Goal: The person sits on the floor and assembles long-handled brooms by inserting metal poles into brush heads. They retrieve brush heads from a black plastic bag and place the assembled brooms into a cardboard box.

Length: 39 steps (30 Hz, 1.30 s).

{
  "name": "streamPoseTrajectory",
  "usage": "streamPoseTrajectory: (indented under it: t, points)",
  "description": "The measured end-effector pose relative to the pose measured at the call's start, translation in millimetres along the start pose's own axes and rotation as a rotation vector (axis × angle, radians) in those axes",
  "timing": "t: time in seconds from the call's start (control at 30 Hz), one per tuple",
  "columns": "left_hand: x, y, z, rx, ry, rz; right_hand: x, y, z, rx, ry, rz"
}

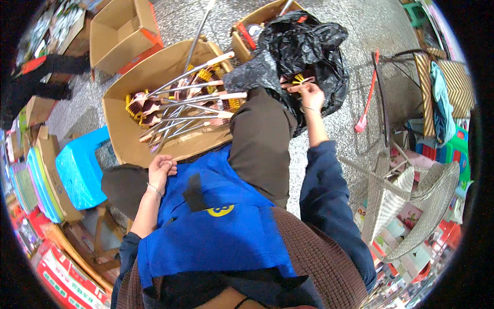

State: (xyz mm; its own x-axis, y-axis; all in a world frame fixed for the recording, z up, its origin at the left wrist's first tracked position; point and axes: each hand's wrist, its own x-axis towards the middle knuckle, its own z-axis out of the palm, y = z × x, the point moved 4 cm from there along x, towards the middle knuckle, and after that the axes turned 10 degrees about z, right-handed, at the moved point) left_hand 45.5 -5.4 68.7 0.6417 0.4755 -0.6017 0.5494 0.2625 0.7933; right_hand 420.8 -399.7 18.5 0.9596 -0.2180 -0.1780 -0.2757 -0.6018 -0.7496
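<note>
Upper centre, we saw the right hand [312, 97], fingers pinched at a yellow-bristled brush [298, 79] in a black bag [324, 49], hold unclear; left hand [162, 170] half-curled, empty, beside the carton [116, 116]; lower left, a printed red box [57, 270].

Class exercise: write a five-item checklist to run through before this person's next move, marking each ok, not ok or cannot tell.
1. Right hand at the black bag: ok.
2. Firm grip on the yellow-bristled piece there: cannot tell.
3. Left hand clear of the long-handled brushes: ok, beside the cardboard box.
4. Brushes lying parallel: not ok, handles cross.
5. Bag's contents fully visible: not ok, plastic folds hide them.
</note>
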Motion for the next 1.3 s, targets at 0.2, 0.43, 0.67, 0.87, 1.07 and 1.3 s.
streamPoseTrajectory:
  t: [0.2, 0.43, 0.67, 0.87, 1.07, 1.3]
  points:
    - [-7.6, -13.7, -15.1, -0.053, -0.057, 0.101, -38.3, -110.9, -62.0, 0.640, -0.268, 0.042]
    - [36.0, 17.3, -93.6, 0.006, 0.243, 0.221, -134.0, -225.3, 3.5, 0.980, -1.007, 0.183]
    - [137.8, -18.1, -145.8, -0.135, 0.392, -0.046, -202.4, -185.8, 130.4, 0.279, -0.891, 0.225]
    - [185.3, -86.5, -100.5, 1.547, -0.326, 0.183, -198.1, -188.8, 141.0, 0.102, -0.909, 0.096]
    - [160.0, -125.6, -35.1, 0.901, -0.266, -0.126, -212.8, -186.3, 148.9, -0.007, -1.093, 0.158]
    - [195.2, -147.5, -50.6, 1.003, -0.085, -0.223, -206.3, -181.1, 148.3, -0.212, -1.007, 0.006]
